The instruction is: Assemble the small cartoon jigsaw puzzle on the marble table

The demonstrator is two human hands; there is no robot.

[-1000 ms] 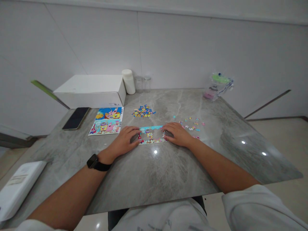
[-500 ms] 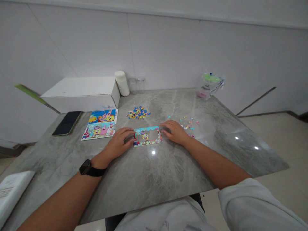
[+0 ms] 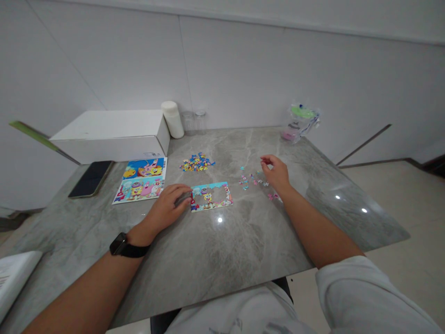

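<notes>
A partly filled jigsaw puzzle [image 3: 226,199] lies flat on the grey table, its border in place and a gap in the middle. My left hand [image 3: 168,206] rests at its left edge, fingers apart, touching the edge. Off to the right, my right hand [image 3: 276,173] hovers over the loose pieces [image 3: 245,187], fingers bent and drawn together; whether a piece is between them is too small to tell. Behind the puzzle sits a heap of blue and yellow pieces [image 3: 197,163]. A printed picture sheet [image 3: 141,188] lies left of the puzzle.
A phone [image 3: 91,179] lies at the left, before a white box [image 3: 111,141]. Beside the box stand a white bottle [image 3: 173,120] and two clear glasses [image 3: 200,123]. A plastic bag [image 3: 299,124] is at the back right, a white packet [image 3: 17,278] at the near left.
My right hand has left the puzzle's right edge and moved right and away from me, over the loose pieces. Some loose pieces now lie further left. My left hand stays at the puzzle.
</notes>
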